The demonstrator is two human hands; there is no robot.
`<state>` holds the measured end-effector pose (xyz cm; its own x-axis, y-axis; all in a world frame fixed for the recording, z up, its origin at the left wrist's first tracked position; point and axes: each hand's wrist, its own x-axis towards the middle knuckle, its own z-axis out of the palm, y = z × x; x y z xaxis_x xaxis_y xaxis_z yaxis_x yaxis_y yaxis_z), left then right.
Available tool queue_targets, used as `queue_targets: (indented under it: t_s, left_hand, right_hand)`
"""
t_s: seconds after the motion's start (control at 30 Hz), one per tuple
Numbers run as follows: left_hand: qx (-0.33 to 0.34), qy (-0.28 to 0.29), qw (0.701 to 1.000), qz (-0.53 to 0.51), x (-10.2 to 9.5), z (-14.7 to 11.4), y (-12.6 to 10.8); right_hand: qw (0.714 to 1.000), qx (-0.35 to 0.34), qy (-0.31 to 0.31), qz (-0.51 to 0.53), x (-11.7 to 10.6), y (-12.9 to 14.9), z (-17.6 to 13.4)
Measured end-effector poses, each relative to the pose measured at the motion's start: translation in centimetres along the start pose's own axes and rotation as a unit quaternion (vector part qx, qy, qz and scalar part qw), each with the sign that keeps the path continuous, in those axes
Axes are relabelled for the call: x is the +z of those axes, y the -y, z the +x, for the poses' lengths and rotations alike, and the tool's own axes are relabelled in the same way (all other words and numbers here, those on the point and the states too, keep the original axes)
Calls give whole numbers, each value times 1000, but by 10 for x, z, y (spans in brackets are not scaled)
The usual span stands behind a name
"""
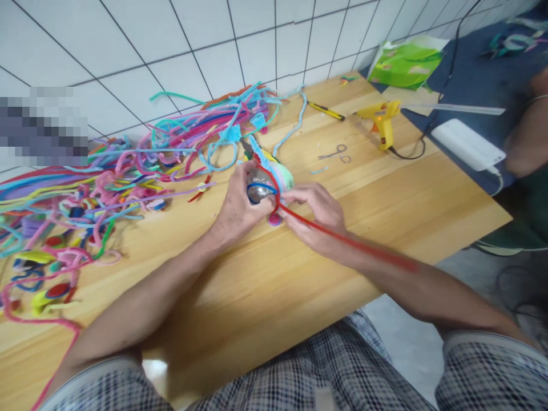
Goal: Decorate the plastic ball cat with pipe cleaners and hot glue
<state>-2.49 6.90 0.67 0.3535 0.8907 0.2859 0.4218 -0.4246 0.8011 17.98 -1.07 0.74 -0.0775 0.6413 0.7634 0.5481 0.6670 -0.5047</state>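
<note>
A: Starting at the left, what is held?
B: The left hand (240, 200) is curled round the dome (260, 194), thumb on its near side.
A: And the red stem (346, 240)?
B: It edges the dome's right side, then its long axis slants rightward and back toward the body, over the right forearm (381, 265).
A: Which hand is nearer that loose length?
B: The right hand (315, 212). Its bent fingers are at the stem, just beside the dome; whether they pinch it, I cannot tell.
</note>
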Motion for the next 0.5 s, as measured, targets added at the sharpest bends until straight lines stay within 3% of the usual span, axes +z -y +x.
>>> queue_targets:
  t_s: [0.2, 0.37, 0.5]
  left_hand:
    - [0, 6, 996, 88, -11, 2, -5]
    - [-2, 34, 990, 137, -18, 2, -15]
    - [7, 26, 993, 119, -17, 3, -8]
  right_hand:
    - [994, 100, 33, -21, 5, -23, -5]
    - [991, 117, 68, 0, 8, -27, -8]
    - [987, 136, 88, 11, 12, -25, -9]
